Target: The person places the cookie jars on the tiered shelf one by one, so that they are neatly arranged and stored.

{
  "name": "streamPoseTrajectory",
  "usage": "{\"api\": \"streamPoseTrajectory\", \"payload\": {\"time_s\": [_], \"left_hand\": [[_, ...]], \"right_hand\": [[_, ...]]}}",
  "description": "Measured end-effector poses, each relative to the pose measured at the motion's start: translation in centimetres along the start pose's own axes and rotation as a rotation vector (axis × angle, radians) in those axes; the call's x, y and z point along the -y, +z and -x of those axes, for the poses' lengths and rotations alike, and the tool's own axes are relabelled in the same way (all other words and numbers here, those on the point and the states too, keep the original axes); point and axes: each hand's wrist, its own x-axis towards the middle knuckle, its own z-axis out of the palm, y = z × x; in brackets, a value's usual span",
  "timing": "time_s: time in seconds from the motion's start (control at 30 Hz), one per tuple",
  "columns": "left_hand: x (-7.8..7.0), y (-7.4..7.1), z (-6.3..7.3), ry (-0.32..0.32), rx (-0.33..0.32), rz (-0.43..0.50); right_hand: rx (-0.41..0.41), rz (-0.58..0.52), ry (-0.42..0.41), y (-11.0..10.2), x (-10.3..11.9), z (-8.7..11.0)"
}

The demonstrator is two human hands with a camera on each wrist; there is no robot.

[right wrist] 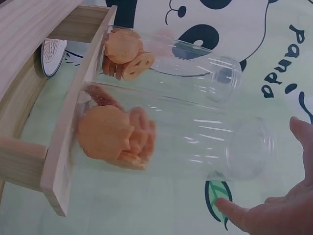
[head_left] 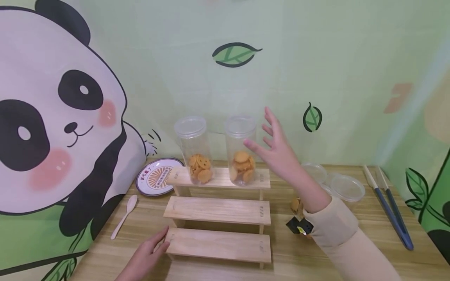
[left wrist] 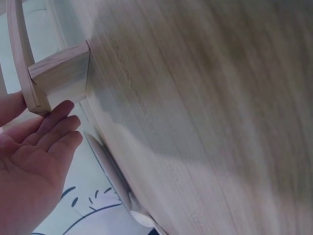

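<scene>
A three-tier wooden stand (head_left: 217,210) is on the table. Two clear lidded jars stand side by side on its top tier: the left jar (head_left: 194,146) and the right jar (head_left: 241,144), each with orange-brown biscuits (right wrist: 110,132) in its bottom. My left hand (head_left: 145,253) is at the left end of the lowest tier; the board's end sits between thumb and fingers in the left wrist view. My right hand (head_left: 275,150) is raised beside the upper part of the right jar, fingers spread and holding nothing. In the right wrist view its fingertips are apart from the lid.
Left of the stand are a patterned plate (head_left: 144,182) and a white spoon (head_left: 124,216). Clear round lids or tubs (head_left: 348,188) lie behind my right forearm, and a dark packet (head_left: 293,225) is partly under the sleeve. Blue-handled tongs (head_left: 391,214) lie far right.
</scene>
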Motion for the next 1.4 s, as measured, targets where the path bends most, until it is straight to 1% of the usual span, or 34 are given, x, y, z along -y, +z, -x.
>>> {"api": "streamPoseTrajectory", "payload": {"time_s": [0.3, 0.57, 0.7, 0.9, 1.03, 1.23, 1.33, 1.4], "left_hand": [[0.2, 0.0, -0.1, -0.006, 0.01, 0.0], [0.0, -0.1, -0.3, -0.024, 0.015, -0.002], [0.0, -0.1, -0.3, -0.012, 0.007, 0.001], [0.0, 0.0, -0.3, -0.015, 0.012, 0.007], [0.2, 0.0, -0.2, -0.009, 0.009, 0.007], [0.1, -0.1, 0.0, -0.016, 0.011, 0.005], [0.0, -0.1, 0.0, -0.008, 0.007, -0.005], [-0.1, -0.1, 0.0, 0.012, -0.003, -0.014]], "right_hand": [[-0.034, 0.028, -0.003, -2.2, 0.3, 1.6], [-0.014, 0.018, -0.035, -3.5, 0.7, 4.8], [-0.026, 0.046, -0.051, -3.8, 0.7, 6.4], [-0.09, 0.138, -0.083, -4.3, 0.0, 8.2], [-0.131, 0.177, -0.067, -4.6, -0.7, 9.1], [-0.167, 0.178, -0.017, -5.2, -1.7, 10.6], [-0.181, 0.182, 0.007, -5.5, -2.2, 11.3], [-0.188, 0.188, 0.016, -5.7, -2.5, 11.7]]}}
